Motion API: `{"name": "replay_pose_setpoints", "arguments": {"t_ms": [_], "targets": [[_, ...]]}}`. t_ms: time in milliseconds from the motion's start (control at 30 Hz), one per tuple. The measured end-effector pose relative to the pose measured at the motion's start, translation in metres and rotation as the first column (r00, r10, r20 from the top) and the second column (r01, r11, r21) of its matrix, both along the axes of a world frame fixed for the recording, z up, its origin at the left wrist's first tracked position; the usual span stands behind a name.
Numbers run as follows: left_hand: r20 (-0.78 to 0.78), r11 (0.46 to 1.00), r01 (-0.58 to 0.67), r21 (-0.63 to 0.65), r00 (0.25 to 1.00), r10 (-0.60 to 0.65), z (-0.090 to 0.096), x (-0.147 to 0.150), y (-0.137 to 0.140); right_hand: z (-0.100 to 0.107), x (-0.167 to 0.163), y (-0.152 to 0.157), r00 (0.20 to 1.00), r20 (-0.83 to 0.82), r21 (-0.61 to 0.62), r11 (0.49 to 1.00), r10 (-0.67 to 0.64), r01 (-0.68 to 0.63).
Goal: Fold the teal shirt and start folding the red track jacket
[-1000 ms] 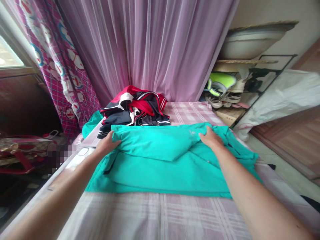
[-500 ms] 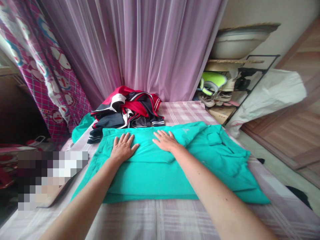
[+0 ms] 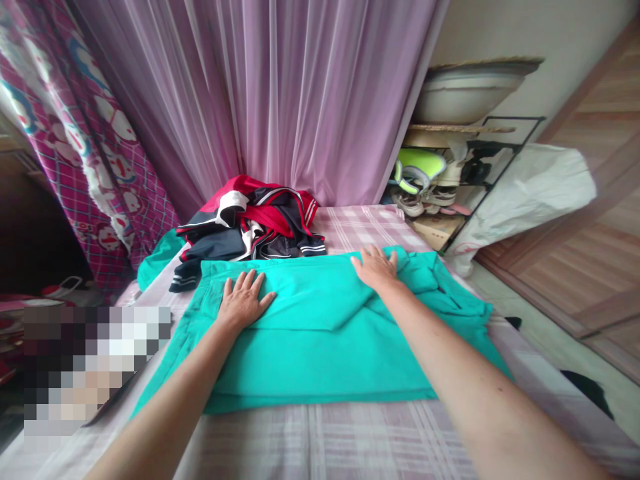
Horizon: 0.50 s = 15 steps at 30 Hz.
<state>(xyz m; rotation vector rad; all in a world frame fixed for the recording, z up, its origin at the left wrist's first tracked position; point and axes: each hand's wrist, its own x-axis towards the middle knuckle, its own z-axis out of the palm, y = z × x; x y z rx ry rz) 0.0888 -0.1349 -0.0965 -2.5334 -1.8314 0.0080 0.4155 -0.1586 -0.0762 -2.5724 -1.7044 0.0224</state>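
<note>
A teal garment (image 3: 310, 360) lies spread across the bed, with one part folded over itself and creases toward its right end. Its exact kind cannot be told. My left hand (image 3: 243, 300) rests palm down on the upper left of the fabric, fingers spread. Farther right, my right hand (image 3: 375, 268) lies flat near the far edge of the folded part, fingers stretched out. Neither hand grips the cloth.
Behind the garment is a heap of red, navy and white clothes (image 3: 270, 223). The bed has a plaid sheet (image 3: 350, 443). A purple curtain (image 3: 300, 93) hangs at the back. On the right stand a shoe rack (image 3: 493, 190) and a white plastic bag (image 3: 535, 187).
My right hand has slid to the right and slightly away from me over the teal cloth, which looks smoother there. The left hand stays in place. The view has shifted slightly.
</note>
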Motion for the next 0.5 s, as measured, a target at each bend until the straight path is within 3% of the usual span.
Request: {"name": "replay_pose_setpoints", "arguments": {"t_ms": [67, 133, 200, 267, 333, 400, 500], "targets": [[0.008, 1.000, -0.002, 0.002, 1.000, 0.002, 0.000, 0.000, 0.000, 0.002, -0.029, 0.009, 0.971, -0.023, 0.072, 0.969, 0.239, -0.237], [0.017, 1.000, -0.006, 0.003, 1.000, 0.006, -0.001, 0.000, 0.000, -0.002, -0.047, 0.016, 0.895, -0.094, 0.036, 0.899, 0.437, -0.435], [0.028, 1.000, -0.016, 0.012, 0.999, 0.016, -0.003, -0.001, 0.000, -0.010, -0.045, 0.018, 0.865, -0.166, -0.049, 0.872, 0.474, -0.488], [0.038, 0.999, -0.026, 0.030, 0.999, 0.024, -0.005, -0.002, 0.001, -0.020, -0.023, 0.018, 0.924, -0.161, -0.100, 0.926, 0.346, -0.364], [0.040, 0.999, -0.030, 0.041, 0.999, 0.029, -0.007, -0.003, 0.002, -0.029, 0.013, 0.015, 0.986, -0.104, -0.080, 0.987, 0.130, -0.139], [0.035, 0.998, -0.031, 0.048, 0.999, 0.030, -0.008, -0.003, 0.003, -0.034, 0.048, 0.010, 0.997, -0.070, -0.034, 0.999, -0.034, 0.032], [0.032, 0.998, -0.032, 0.057, 0.999, 0.031, -0.008, -0.002, 0.002, -0.034, 0.077, 0.003, 0.987, -0.072, 0.002, 0.989, -0.145, 0.145]]}}
